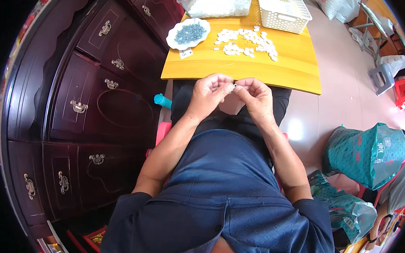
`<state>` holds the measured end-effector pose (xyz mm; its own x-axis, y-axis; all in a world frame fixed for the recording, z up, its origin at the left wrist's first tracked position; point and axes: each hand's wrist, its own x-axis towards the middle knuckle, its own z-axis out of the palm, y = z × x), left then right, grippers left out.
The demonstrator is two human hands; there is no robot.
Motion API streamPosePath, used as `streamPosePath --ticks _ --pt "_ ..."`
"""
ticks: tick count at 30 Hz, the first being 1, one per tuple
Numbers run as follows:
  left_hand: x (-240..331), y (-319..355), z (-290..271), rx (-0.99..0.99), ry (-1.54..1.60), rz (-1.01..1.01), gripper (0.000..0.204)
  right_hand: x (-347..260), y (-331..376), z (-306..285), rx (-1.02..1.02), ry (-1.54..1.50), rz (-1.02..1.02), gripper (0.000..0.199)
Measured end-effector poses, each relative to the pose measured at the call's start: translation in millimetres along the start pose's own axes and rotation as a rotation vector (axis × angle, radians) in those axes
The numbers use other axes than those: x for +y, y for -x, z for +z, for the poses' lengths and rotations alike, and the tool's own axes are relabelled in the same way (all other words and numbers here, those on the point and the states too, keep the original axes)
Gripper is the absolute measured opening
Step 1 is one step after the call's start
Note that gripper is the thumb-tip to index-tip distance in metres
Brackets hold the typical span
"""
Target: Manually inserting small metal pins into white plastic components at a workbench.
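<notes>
Just above the middle of the frame, the left hand [208, 93] and the right hand [256, 98] meet over the person's lap, close to the near edge of the yellow desk [241, 67]. Their fingertips come together around a tiny white piece [234, 86], which sits pinched between the thumbs and forefingers of both hands; the remaining fingers are curled in toward the palms. The piece is too small to make out in detail. Higher in the frame, on the desk, lies a loose scatter of small white pieces [247, 42], well apart from the hands. To the left of that scatter stands a white scalloped dish [187, 34] holding a heap of small blue-grey bits. At the top edge of the frame, a clear plastic tub [214, 3] with white contents stands beside a white lattice basket [284, 11]. A dark wooden cabinet [86, 108] with metal handles fills the left side of the frame, and teal bags [368, 154] rest on the floor at the right.
</notes>
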<state>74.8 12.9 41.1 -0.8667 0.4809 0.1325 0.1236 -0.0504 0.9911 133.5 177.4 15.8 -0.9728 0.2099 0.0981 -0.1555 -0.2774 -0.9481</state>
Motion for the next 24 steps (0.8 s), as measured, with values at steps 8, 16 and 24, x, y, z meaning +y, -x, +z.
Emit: streamPosePath --ticks 8,16,24 --pt "-27.3 -43.3 10.4 -0.050 -0.230 -0.035 0.032 -22.4 -13.5 -34.0 0.373 -0.229 -0.189 0.012" --pt "-40.3 -109.6 83.9 -0.250 -1.017 0.341 0.039 -32.0 -15.1 -65.1 0.583 -0.363 -0.257 0.019" --pt "-56.0 -153.1 102.7 -0.254 -1.110 0.333 0.028 -18.6 -19.1 -68.2 0.553 -0.349 -0.212 0.019"
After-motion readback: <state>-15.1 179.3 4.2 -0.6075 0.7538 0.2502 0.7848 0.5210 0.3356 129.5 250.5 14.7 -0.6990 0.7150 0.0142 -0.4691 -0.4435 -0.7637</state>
